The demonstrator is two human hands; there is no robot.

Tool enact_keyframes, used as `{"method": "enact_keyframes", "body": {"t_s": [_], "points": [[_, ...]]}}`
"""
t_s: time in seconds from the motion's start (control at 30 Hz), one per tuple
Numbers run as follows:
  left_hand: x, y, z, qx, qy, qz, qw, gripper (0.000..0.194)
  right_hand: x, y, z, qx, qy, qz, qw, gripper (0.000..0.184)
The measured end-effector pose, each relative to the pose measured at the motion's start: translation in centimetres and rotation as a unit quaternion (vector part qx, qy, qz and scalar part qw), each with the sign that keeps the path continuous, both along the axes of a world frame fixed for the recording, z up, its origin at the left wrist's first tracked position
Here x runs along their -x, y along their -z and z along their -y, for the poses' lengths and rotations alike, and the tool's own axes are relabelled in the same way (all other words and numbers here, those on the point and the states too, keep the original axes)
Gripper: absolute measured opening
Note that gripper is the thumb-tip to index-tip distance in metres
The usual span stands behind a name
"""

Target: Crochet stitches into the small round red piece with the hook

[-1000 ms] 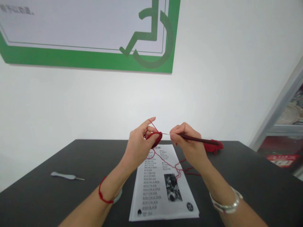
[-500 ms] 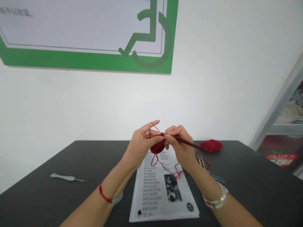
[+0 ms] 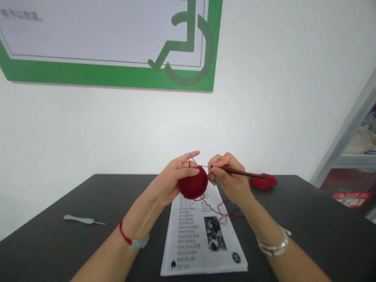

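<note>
My left hand pinches a round, dark red crochet piece between thumb and fingers. Red yarn runs over its raised index finger. In my right hand is a crochet hook with a dark brown handle, held like a pen. Its thin metal shaft reaches left to the top edge of the crochet piece, where a loop of yarn sits; the very tip is too small to make out. From below the piece a loose strand of red yarn trails across the printed sheets.
Printed pattern sheets lie on the dark table beneath my hands. A pale-handled hook rests at the left. A red yarn bundle lies behind my right hand. A green-framed sign hangs on the wall.
My right hand has moved right with the hook, away from my left hand. The crochet piece has turned, so its round face shows more fully.
</note>
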State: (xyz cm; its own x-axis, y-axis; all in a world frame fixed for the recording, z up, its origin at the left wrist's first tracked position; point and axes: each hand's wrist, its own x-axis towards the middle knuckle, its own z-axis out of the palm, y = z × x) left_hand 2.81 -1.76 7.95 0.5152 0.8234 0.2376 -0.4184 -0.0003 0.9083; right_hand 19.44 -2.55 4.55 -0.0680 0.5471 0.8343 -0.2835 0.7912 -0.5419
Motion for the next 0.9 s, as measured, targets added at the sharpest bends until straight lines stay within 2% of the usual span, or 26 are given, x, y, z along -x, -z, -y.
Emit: {"method": "enact_keyframes", "body": {"t_s": [0.23, 0.5, 0.8, 0.9], "points": [[0.7, -0.7, 0.3, -0.017, -0.012, -0.050, 0.999, 0.065, -1.4, -0.7, 0.9, 0.018, 0.021, 0.042, 0.999, 0.013], [1.4, -0.9, 0.2, -0.050, 0.046, -0.116, 0.991, 0.059, -2.1, -1.2, 1.4, 0.075, -0.040, 0.058, 0.995, 0.015], [1.8, -0.8, -0.2, -0.017, 0.085, -0.110, 0.990, 0.050, -3.0, -1.4, 1.7, 0.067, -0.034, 0.101, 0.992, 0.014], [1.9, -0.8, -0.4, -0.007, 0.108, -0.121, 0.987, 0.048, -3.5, -1.6, 1.8, 0.078, -0.052, 0.115, 0.989, 0.012]]}}
